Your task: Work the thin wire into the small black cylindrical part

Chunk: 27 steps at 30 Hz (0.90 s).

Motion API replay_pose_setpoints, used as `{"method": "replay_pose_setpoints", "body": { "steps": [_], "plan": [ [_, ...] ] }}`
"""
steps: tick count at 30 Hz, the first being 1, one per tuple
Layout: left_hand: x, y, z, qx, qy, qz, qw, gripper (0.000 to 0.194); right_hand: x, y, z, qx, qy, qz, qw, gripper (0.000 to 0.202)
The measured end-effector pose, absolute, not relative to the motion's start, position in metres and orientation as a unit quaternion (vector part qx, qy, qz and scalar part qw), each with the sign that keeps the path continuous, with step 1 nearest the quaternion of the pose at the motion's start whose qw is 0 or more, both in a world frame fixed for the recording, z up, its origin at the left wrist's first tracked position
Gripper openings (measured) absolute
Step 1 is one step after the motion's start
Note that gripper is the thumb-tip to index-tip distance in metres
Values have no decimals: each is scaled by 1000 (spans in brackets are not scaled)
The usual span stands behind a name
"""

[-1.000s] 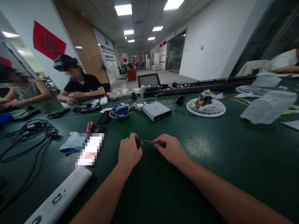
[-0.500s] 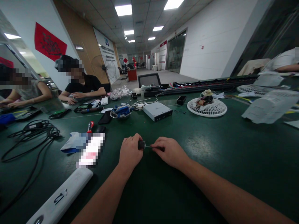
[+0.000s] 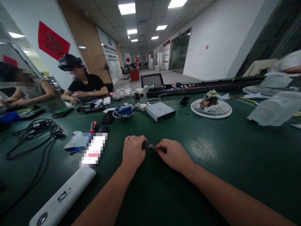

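My left hand [image 3: 134, 151] is closed round a small dark part [image 3: 146, 144] with a lighter, metallic-looking end that faces right. In my right hand [image 3: 172, 153] a slim dark tool [image 3: 162, 149] is pinched between thumb and fingers; it is too small to tell its exact kind. The tool's tip points left and meets or nearly meets the end of the dark part. Both hands are low over the green table [image 3: 164, 182], with the fingertips a short gap apart. Fingers hide most of both things.
Beyond my hands lie a silver disc drive [image 3: 160, 111], a bowl of blue items [image 3: 123, 111] and a white fan grille [image 3: 211, 110]. To the left are a lit phone [image 3: 95, 149], a white device [image 3: 63, 197], a red-handled tool [image 3: 93, 126] and black cables [image 3: 42, 131]. People sit across the table.
The dark part has tilted in my left hand, and its end now sits closer to my right fingertips. Less of the tool's thin shaft shows. The view has shifted slightly.
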<state>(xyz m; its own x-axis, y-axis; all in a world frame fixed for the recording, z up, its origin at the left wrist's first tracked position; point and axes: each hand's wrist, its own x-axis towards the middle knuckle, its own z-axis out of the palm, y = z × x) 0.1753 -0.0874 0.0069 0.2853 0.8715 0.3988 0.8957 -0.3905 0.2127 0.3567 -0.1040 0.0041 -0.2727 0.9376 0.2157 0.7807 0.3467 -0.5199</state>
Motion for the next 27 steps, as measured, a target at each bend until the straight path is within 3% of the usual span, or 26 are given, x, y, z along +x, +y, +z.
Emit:
{"method": "replay_pose_setpoints", "body": {
  "steps": [7, 15, 21, 27],
  "plan": [
    [173, -87, 5, -774, -591, -227, 18, 26, 361, -99, 1, -578, -772, 137, 225, 19],
    [172, -85, 2, -765, -613, -199, -13, 24, 361, -96, 3, -534, -784, 151, 279, 25],
    [173, -83, -1, -773, -610, -174, -18, 29, 359, -96, -1, -476, -842, 135, 217, 41],
    [174, -83, -2, -779, -608, -157, -9, 27, 359, -93, -1, -479, -842, 127, 211, 24]
  ]
}}
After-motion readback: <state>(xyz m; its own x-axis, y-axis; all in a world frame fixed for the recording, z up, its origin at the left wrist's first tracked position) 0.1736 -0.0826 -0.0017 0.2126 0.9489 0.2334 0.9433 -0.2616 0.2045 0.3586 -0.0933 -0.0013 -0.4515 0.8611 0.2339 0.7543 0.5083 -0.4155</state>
